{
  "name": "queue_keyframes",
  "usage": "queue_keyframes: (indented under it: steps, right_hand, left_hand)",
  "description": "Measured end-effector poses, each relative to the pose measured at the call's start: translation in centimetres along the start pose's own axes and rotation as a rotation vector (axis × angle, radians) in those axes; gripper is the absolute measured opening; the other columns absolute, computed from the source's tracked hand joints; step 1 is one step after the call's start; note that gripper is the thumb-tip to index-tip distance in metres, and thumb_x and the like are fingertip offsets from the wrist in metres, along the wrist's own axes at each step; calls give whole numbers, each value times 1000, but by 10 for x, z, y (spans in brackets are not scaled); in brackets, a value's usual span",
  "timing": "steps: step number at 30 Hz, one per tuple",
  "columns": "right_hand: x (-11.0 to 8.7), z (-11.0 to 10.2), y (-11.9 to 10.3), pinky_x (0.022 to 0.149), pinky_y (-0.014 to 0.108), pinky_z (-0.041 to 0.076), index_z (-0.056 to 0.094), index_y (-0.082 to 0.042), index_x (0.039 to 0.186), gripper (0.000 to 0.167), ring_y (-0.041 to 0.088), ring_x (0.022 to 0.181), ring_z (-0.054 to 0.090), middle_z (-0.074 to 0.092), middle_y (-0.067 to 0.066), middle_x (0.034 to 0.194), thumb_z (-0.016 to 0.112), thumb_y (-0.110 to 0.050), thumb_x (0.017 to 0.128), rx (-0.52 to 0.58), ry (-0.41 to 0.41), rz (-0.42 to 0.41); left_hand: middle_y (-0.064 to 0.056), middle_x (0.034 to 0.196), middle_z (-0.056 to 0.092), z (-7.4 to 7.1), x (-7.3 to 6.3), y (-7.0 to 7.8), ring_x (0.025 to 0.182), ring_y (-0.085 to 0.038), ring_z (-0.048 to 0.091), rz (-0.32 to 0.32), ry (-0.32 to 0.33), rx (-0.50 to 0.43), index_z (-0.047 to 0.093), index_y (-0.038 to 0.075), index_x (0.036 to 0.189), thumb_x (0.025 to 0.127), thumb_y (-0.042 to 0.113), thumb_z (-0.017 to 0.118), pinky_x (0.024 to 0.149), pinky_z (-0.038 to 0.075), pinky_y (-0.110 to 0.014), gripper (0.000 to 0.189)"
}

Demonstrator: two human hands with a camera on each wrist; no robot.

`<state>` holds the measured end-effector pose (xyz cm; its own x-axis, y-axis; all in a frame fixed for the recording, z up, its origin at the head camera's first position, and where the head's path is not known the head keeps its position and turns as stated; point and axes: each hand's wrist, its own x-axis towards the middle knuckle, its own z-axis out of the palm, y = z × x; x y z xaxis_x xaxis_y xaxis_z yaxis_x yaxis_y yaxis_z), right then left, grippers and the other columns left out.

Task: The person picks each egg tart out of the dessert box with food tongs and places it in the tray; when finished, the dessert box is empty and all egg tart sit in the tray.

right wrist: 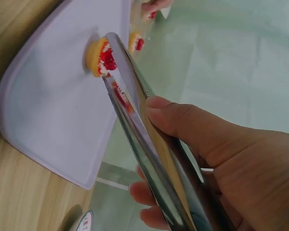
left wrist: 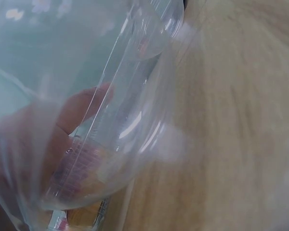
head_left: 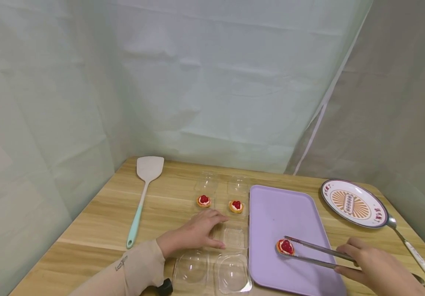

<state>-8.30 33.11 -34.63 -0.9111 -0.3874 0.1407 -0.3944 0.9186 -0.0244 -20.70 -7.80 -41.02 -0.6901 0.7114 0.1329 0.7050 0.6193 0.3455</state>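
My right hand (head_left: 373,261) grips metal tongs (right wrist: 135,144), their serrated tips on either side of a small tart (head_left: 284,246) with red topping. That tart is over the lilac tray (head_left: 282,205); whether it touches the tray is hard to tell. Left of the tray, my left hand (head_left: 199,232) reaches over clear plastic boxes (head_left: 232,273) with fingers loosely extended, holding nothing. Two more tarts, a left one (head_left: 203,201) and a right one (head_left: 236,206), sit in the rear boxes. Through a clear lid (left wrist: 135,130) in the left wrist view, part of that hand shows, blurred.
A white spatula (head_left: 149,168) with a mint handle lies at the left. To the tray's right are a patterned plate (head_left: 369,195) and a spoon (head_left: 416,255). A pale curtain (head_left: 212,94) hangs behind the wooden table (head_left: 97,222).
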Motion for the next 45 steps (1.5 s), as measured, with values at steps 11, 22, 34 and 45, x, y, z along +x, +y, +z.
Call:
queue_keyframes:
  steps: [11, 22, 34, 45]
  right_hand:
    - [0, -5, -7, 51, 19, 45, 69, -20, 92, 34, -12, 61, 47, 57, -15, 85, 82, -39, 68, -37, 99, 51]
    - [20, -16, -25, 52, 14, 41, 69, -22, 92, 38, -13, 66, 44, 54, -21, 84, 88, -29, 59, -12, 350, -72]
    - [42, -26, -40, 51, 11, 39, 68, -20, 90, 34, -13, 65, 41, 54, -20, 81, 86, -29, 63, 11, 365, -139]
    - [63, -28, -59, 51, 17, 41, 67, -18, 94, 34, -6, 65, 44, 54, -15, 84, 79, -38, 70, -71, 412, -228]
  left_hand:
    - [-3, 131, 55, -1, -1, 0, 122, -19, 49, 8, -10, 15, 52, 13, 137, 78, 50, 74, 107, 41, -41, 73]
    - [-4, 125, 56, -16, -5, 0, 117, -21, 51, 26, 37, -16, 54, 12, 135, 75, 47, 78, 103, 45, -41, 73]
    - [-8, 135, 54, -38, -18, -9, 128, -31, 46, -41, 10, -47, 51, 11, 135, 75, 45, 78, 110, 38, -50, 74]
    - [-14, 137, 52, -41, -35, -30, 127, -36, 47, -85, 2, -65, 48, 9, 139, 72, 40, 82, 106, 40, -54, 81]
